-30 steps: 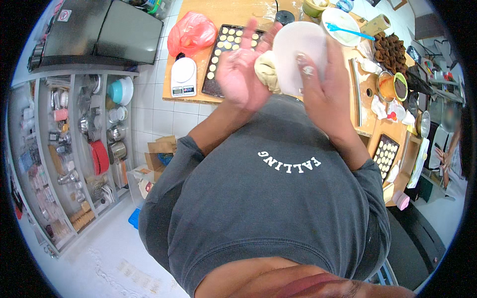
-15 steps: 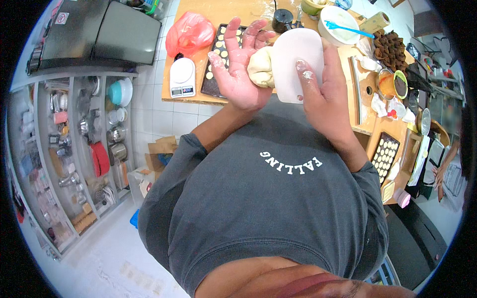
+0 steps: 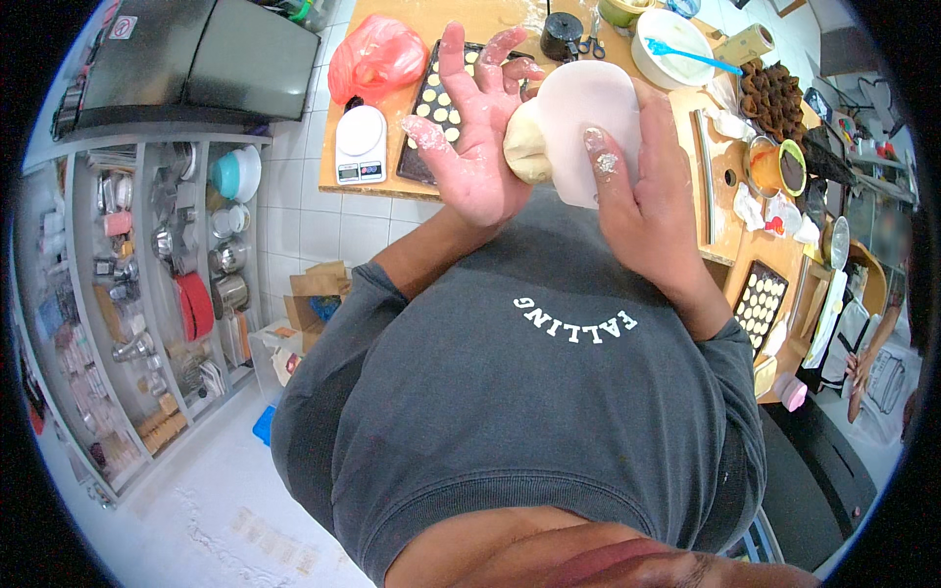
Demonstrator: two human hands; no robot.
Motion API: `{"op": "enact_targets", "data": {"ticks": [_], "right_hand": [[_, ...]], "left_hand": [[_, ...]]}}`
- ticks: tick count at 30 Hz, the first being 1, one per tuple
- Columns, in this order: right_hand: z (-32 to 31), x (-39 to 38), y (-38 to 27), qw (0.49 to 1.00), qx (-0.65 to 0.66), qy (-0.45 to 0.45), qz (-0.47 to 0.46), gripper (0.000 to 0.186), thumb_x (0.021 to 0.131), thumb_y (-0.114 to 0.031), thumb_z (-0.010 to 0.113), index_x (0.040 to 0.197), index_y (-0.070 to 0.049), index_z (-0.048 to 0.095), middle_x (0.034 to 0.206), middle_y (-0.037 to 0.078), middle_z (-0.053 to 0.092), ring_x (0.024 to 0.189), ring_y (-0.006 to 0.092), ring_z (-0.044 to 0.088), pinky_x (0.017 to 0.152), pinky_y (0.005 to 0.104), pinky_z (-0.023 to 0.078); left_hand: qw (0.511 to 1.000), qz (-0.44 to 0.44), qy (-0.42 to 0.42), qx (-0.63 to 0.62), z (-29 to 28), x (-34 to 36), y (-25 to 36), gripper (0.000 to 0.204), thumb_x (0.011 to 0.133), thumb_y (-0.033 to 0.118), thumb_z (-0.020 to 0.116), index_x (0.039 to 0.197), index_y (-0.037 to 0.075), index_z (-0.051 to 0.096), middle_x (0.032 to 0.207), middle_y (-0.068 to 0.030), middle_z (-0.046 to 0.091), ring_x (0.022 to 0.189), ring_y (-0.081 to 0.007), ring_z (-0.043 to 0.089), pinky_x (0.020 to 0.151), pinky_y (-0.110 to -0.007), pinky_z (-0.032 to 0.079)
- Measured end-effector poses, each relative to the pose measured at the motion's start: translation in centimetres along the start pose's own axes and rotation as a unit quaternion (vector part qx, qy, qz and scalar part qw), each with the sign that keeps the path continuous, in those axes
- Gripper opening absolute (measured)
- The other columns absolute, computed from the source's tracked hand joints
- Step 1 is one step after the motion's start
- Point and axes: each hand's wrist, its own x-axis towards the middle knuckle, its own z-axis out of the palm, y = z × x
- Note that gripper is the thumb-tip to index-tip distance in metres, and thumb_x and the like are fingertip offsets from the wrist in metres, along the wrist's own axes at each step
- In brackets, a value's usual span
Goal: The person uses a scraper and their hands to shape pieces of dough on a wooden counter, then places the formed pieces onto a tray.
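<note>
- The dark shirt filled the foreground, the forearms reaching up past it toward the table edge.
- The right hand gripped a thin pale scraper, thumb pressed on its near face and the fingers mostly hidden behind, a hold that probably kept the flexible sheet steady.
- The left hand was spread wide, palm up and floury, gripping nothing visible; the flour perhaps kept dough from clinging.
- The dough lump sat between the left palm and the scraper, partly hidden by the sheet; which hand bore its weight I could not tell.
- Just beyond on the wooden table, a white scale stood near the edge, likely for easy reading, beside a pinkish-red bag.
- A dark tray held pale rounds in rows, apparently spaced to stay separate.
- Off to the right, a second dark tray was filled likewise.
- Farther back, a blue spatula lay across a white bowl, its handle over the rim, presumably within easy reach.
</note>
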Motion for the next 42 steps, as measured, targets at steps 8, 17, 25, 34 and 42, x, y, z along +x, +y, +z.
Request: {"op": "enact_targets", "data": {"ticks": [8,17,25,34,42], "right_hand": [[0.9,-0.6,0.9,1.0,-0.009,-0.002,0.006,0.04,0.1,-0.007,0.055,0.137,0.003,0.046,0.117,0.021,0.058,0.107,0.0338,0.061,0.095,0.0396,0.048],[1.5,-0.5,1.8,1.0,-0.016,-0.003,-0.016,0.039,0.1,-0.007,0.054,0.136,0.003,0.045,0.119,0.024,0.055,0.108,0.0379,0.058,0.096,0.0415,0.046],[2.1,0.7,1.3,0.999,0.015,0.005,-0.033,0.041,0.098,-0.008,0.056,0.137,0.001,0.045,0.111,0.028,0.063,0.097,0.0459,0.064,0.083,0.05,0.05],[0.2,1.2,1.7,0.993,-0.012,0.109,-0.042,0.037,0.102,-0.007,0.057,0.137,0.002,0.049,0.117,0.014,0.063,0.105,0.0201,0.062,0.09,0.0327,0.05],[-2.5,-1.7,9.0,0.979,0.03,0.184,0.077,0.037,0.102,-0.006,0.057,0.137,0.003,0.048,0.119,0.01,0.062,0.107,0.0144,0.058,0.091,0.029,0.049]], "left_hand": [[0.992,-0.001,-0.012,0.125,-0.1,-0.8,-0.1,0.11,0.082,0.097,0.027,0.166,0.03,0.005,0.159,-0.0184,0.024,0.124,-0.0267,0.042,0.115,-0.048,0.033],[0.998,-0.006,-0.012,0.069,0.3,-1.6,-0.3,0.116,0.078,0.1,0.025,0.166,0.029,0.002,0.162,-0.0193,0.019,0.141,-0.0337,0.034,0.119,-0.049,0.029],[0.994,-0.047,0.091,-0.047,-1.1,-0.8,-0.6,0.087,0.096,0.076,0.038,0.163,0.026,0.013,0.15,-0.0163,0.035,0.115,-0.0234,0.048,0.107,-0.042,0.041],[0.939,-0.18,0.224,-0.188,-5.0,0.4,-0.7,0.085,0.092,0.083,0.035,0.151,0.021,0.033,0.132,-0.0188,0.052,0.098,-0.0268,0.055,0.093,-0.048,0.049],[0.86,-0.27,0.237,-0.362,-5.0,-0.3,-2.4,0.091,0.091,0.086,0.029,0.141,0.012,0.044,0.14,-0.0248,0.048,0.116,-0.0381,0.053,0.101,-0.059,0.043]]}}
